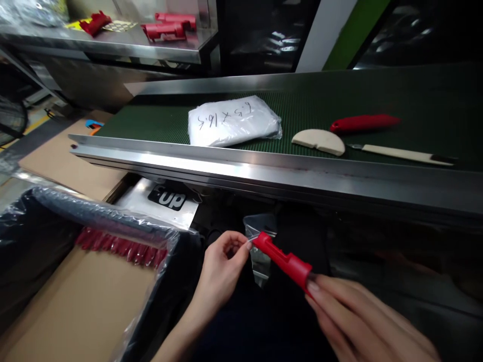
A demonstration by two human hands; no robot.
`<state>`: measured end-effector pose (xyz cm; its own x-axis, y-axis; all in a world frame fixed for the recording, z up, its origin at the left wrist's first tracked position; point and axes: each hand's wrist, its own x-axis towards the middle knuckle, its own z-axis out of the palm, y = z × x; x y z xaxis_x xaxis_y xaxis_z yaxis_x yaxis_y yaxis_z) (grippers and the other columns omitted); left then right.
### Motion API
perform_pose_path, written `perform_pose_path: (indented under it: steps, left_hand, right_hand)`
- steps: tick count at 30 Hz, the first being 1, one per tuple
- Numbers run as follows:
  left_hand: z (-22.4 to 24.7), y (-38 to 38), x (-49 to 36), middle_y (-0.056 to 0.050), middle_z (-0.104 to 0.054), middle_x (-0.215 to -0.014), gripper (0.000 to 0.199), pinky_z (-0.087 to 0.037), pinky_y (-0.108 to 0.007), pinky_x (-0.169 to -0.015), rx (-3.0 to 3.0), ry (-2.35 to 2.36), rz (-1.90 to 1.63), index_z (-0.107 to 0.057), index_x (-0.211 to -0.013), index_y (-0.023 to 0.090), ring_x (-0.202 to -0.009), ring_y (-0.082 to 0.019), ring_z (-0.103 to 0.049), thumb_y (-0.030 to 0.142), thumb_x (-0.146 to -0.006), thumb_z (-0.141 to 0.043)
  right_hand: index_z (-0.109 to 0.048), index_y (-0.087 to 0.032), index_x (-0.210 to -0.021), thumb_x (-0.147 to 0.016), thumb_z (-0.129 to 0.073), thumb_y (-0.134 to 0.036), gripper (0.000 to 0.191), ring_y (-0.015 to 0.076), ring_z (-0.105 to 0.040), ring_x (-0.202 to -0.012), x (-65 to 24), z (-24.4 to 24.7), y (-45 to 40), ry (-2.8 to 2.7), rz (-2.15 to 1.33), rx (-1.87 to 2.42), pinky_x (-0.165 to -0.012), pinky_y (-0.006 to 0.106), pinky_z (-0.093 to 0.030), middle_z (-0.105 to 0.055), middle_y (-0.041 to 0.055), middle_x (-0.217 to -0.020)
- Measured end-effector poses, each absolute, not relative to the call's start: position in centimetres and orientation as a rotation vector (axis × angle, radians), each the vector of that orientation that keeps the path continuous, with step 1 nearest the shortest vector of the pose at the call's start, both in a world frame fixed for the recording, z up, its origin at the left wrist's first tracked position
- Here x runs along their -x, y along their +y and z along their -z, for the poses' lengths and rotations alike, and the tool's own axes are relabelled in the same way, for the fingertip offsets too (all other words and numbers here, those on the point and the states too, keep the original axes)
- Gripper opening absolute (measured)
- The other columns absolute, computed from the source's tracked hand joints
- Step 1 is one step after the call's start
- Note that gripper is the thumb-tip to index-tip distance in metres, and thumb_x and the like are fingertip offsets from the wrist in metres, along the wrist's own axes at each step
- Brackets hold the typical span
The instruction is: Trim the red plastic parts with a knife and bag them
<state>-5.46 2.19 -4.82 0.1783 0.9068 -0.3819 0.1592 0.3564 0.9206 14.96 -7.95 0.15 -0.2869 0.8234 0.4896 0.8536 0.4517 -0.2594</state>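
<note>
My right hand (pixel 358 311) is closed around the lower end of a red plastic housing (pixel 296 269), a slim tubular part with cut-outs, held at a slant over my lap. Its upper end meets the edge of a small clear plastic bag (pixel 261 257). Thumb and forefinger of my left hand (pixel 222 264) pinch that bag's edge, and the bag hangs down below. Whether the housing's tip is inside the bag's mouth or just touching it, I cannot tell.
On the green conveyor belt (pixel 154 118) lie a packet of bags (pixel 234 120), a cream half-round piece (pixel 319 141), a red part (pixel 364 122) and a thin-handled knife (pixel 400 152). At left, a plastic-lined bin (pixel 177 251) holds bagged red parts (pixel 121 246). More housings (pixel 166 31) sit on the metal shelf.
</note>
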Motion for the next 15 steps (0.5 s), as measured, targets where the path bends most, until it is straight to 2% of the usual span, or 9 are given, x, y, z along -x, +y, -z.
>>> perform_pose_path:
  steps: [4, 7, 10, 13, 15]
  left_hand:
    - [4.7, 1.8, 5.6, -0.002, -0.062, -0.071, 0.02, -0.043, -0.024, -0.06, -1.114, 1.268, -0.721, -0.066, -0.085, 0.017, -0.066, -0.015, -0.055, 0.037, -0.086, -0.063]
    - [4.8, 1.4, 5.7, -0.002, -0.063, -0.075, 0.019, -0.044, -0.025, -0.061, -1.163, 1.245, -0.77, -0.066, -0.088, 0.018, -0.067, -0.015, -0.055, 0.035, -0.091, -0.058]
    - [5.1, 0.6, 5.7, -0.002, -0.063, -0.083, 0.013, -0.046, -0.025, -0.069, -1.278, 1.198, -0.852, -0.066, -0.088, 0.02, -0.076, -0.016, -0.058, 0.029, -0.092, -0.058]
    - [5.5, -0.6, 5.3, -0.002, -0.062, -0.09, 0.011, -0.045, -0.026, -0.075, -1.382, 1.155, -0.936, -0.066, -0.089, 0.021, -0.083, -0.015, -0.058, 0.021, -0.094, -0.055]
    - [5.7, -1.4, 4.9, -0.002, -0.061, -0.091, 0.011, -0.046, -0.026, -0.076, -1.397, 1.147, -0.998, -0.063, -0.093, 0.021, -0.083, -0.015, -0.058, 0.018, -0.095, -0.053]
  right_hand:
    - [-0.069, -0.013, -0.107, -0.092, -0.05, -0.007, 0.025, 0.0173, -0.069, -0.096, -14.5, 0.0, -7.4, -2.288, 0.123, 1.306, -0.086, 0.026, -0.054, -0.073, 0.0081, -0.103]
    - [-0.069, -0.012, -0.106, -0.096, -0.038, -0.006, 0.033, 0.021, -0.069, -0.097, -14.5, 1.2, -7.4, -2.316, 0.123, 1.225, -0.085, 0.035, -0.053, -0.073, 0.0093, -0.105]
    - [-0.068, -0.01, -0.106, -0.096, -0.032, -0.003, 0.038, 0.0246, -0.068, -0.099, -14.4, 2.7, -7.3, -2.312, 0.104, 1.185, -0.086, 0.042, -0.051, -0.073, 0.0105, -0.108]
    - [-0.067, -0.009, -0.107, -0.092, -0.045, -0.003, 0.027, 0.0237, -0.068, -0.096, -13.4, 3.2, -6.7, -2.223, 0.094, 1.214, -0.083, 0.039, -0.052, -0.073, 0.0103, -0.103]
    - [-0.068, -0.01, -0.104, -0.085, -0.059, 0.0, 0.023, 0.0195, -0.068, -0.088, -12.1, 3.1, -6.3, -2.02, 0.075, 1.315, -0.079, 0.033, -0.054, -0.073, 0.0084, -0.094]
